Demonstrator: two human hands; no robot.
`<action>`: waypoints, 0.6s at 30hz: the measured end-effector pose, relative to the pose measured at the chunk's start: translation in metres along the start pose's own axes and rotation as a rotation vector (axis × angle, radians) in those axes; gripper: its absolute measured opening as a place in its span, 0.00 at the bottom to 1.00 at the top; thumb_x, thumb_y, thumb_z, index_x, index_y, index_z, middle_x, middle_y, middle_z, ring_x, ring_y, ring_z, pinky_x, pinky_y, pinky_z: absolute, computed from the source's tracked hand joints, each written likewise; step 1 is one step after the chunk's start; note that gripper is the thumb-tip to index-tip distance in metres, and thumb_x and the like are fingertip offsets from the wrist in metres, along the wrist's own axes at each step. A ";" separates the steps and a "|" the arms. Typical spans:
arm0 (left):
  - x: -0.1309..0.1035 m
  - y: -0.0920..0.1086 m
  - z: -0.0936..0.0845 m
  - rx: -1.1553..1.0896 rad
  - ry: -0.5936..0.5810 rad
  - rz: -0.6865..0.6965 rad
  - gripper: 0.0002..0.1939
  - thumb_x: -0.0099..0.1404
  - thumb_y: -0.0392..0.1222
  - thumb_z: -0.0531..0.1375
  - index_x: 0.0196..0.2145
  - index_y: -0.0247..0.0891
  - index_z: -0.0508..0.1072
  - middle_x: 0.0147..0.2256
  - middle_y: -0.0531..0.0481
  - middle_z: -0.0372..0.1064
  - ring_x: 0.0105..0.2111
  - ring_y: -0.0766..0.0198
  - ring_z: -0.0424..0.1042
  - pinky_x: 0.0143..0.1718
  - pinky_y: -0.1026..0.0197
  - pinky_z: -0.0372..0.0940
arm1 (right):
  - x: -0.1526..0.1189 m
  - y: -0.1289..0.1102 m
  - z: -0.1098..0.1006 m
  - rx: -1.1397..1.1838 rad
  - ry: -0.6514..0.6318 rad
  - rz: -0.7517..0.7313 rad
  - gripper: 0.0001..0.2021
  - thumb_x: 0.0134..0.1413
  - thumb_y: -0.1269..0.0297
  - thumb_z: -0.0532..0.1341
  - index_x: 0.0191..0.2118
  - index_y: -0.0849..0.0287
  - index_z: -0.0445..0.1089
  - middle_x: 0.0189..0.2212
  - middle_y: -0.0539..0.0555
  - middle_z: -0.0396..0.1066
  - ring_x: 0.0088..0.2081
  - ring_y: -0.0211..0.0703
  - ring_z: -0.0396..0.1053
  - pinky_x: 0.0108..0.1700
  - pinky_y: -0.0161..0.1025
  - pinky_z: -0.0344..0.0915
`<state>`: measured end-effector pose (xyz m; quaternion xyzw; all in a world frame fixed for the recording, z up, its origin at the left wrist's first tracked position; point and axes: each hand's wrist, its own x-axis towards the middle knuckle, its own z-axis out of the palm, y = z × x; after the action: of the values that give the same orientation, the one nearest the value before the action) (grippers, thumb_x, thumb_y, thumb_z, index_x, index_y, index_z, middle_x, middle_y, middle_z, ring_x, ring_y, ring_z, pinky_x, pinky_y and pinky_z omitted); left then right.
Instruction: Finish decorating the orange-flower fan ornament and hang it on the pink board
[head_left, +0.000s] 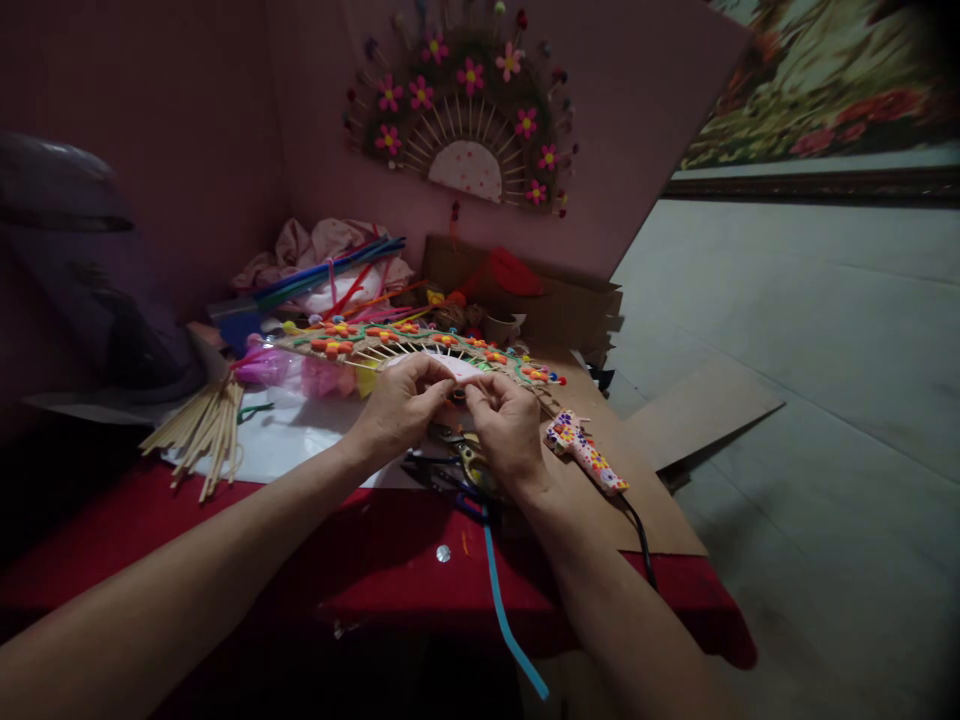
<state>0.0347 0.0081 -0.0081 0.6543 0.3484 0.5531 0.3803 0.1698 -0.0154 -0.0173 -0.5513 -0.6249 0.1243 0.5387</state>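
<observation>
Both my hands meet in the middle, at the lower edge of a fan with orange flowers, thin sticks and a pale half-round centre. My left hand is closed in a pinch, and so is my right hand, their fingertips almost touching. A small dark reddish bit shows between them, too small to name. Below the fingers lie pliers and what look like dark-handled scissors, partly covered by my right hand. A light blue pipe cleaner hangs over the table's front edge.
Wooden sticks lie bundled at left on a white sheet. A flower-patterned glue gun with a black cord rests on cardboard at right. Coloured pipe cleaners and cloth pile up behind. Another fan hangs on the pink wall.
</observation>
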 end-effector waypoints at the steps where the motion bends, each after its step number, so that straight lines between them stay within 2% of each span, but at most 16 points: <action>1: 0.000 0.000 0.000 0.005 -0.019 -0.002 0.04 0.54 0.39 0.60 0.27 0.36 0.70 0.18 0.56 0.66 0.15 0.70 0.64 0.17 0.67 0.59 | 0.001 0.000 0.000 0.011 0.023 0.023 0.09 0.52 0.60 0.57 0.32 0.57 0.73 0.23 0.50 0.72 0.24 0.39 0.67 0.28 0.34 0.60; 4: 0.001 -0.003 -0.001 0.022 -0.045 0.000 0.04 0.55 0.39 0.59 0.28 0.36 0.70 0.19 0.55 0.66 0.16 0.70 0.64 0.17 0.68 0.59 | 0.003 0.002 0.000 0.043 0.061 0.072 0.08 0.51 0.59 0.58 0.31 0.57 0.71 0.23 0.50 0.72 0.24 0.40 0.67 0.28 0.35 0.61; 7: 0.002 -0.004 -0.001 0.001 -0.063 -0.010 0.05 0.55 0.39 0.59 0.29 0.35 0.70 0.21 0.54 0.67 0.17 0.69 0.65 0.17 0.67 0.59 | 0.004 0.004 0.002 0.115 0.035 0.112 0.07 0.49 0.60 0.59 0.30 0.57 0.71 0.23 0.50 0.72 0.25 0.41 0.68 0.27 0.35 0.61; 13: 0.002 -0.003 -0.001 0.004 -0.068 0.008 0.03 0.56 0.37 0.57 0.28 0.36 0.70 0.21 0.55 0.65 0.19 0.70 0.64 0.18 0.68 0.59 | 0.004 0.001 0.004 0.486 -0.220 0.177 0.09 0.45 0.59 0.62 0.31 0.60 0.72 0.23 0.49 0.71 0.24 0.37 0.66 0.28 0.35 0.63; 18: 0.002 -0.004 0.000 0.062 -0.013 0.074 0.03 0.54 0.36 0.59 0.26 0.36 0.72 0.24 0.53 0.67 0.22 0.69 0.66 0.21 0.67 0.61 | 0.006 -0.003 0.003 0.661 -0.269 0.320 0.11 0.38 0.62 0.65 0.30 0.62 0.73 0.19 0.47 0.70 0.20 0.34 0.64 0.26 0.33 0.61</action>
<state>0.0346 0.0118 -0.0109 0.6819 0.3383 0.5514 0.3413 0.1664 -0.0103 -0.0128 -0.4172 -0.5221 0.4726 0.5745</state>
